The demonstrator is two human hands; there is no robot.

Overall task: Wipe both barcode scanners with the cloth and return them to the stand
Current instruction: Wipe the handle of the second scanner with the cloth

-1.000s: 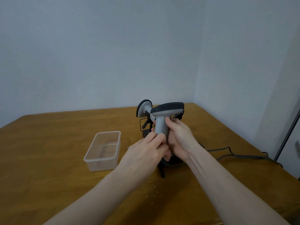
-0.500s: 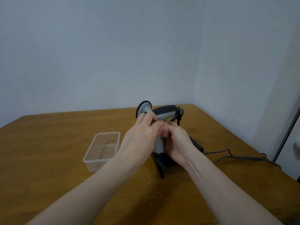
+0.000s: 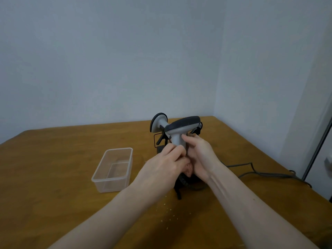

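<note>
We hold the near scanner above the stand, right of the clear tub on the surface. Our right hand wraps its grey handle; our left hand pinches the pink cloth low against it. The shell looks rigid, light and smooth, so the handle seems the safest hold. Half a second ago the left hand rubbed up by the head; now it sits lower. The second scanner waits behind.

Grey scanner upright, pink cloth below
</note>
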